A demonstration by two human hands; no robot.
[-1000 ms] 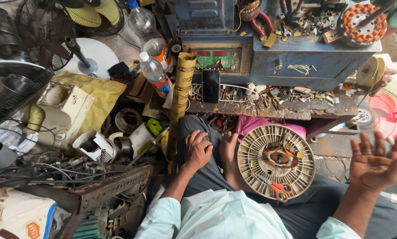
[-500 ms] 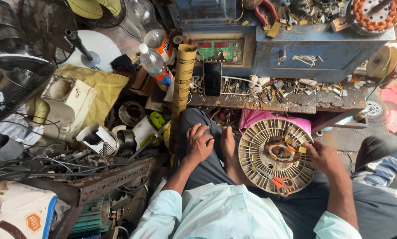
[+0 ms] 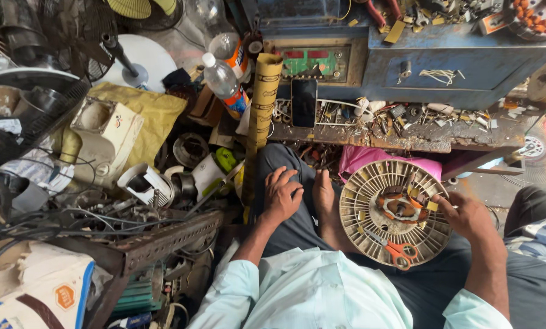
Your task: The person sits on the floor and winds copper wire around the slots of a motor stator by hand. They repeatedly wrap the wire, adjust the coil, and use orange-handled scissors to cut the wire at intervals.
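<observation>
The person sat low with a round fan grille [image 3: 395, 210] lying flat on the lap. It was pale and dusty, with many thin ribs going out from the middle. A brown motor part [image 3: 402, 207] with coils of wire sat in its middle. A pair of scissors [image 3: 398, 251] with orange handles lay on the near side of the grille.

The right hand [image 3: 468, 216] touched the right edge of the grille. Its grip was narrow, with the fingers bent in over the rim, but I could not tell if they held anything small. The left hand [image 3: 282, 196] rested flat on the left knee, with the fingers spread and holding nothing. A bare foot [image 3: 325, 201] lay between that hand and the grille.

A pink cloth [image 3: 364, 158] peeked out behind the grille. A wooden bench [image 3: 419, 137] ahead was full of small bits, and a black phone [image 3: 303, 102] lay on it. A tall yellow paper roll [image 3: 261, 116] leaned up just left of the knee. A plastic bottle [image 3: 223, 82] stood near the roll. Another person's leg [image 3: 538, 213] in dark cloth showed at the far right
</observation>
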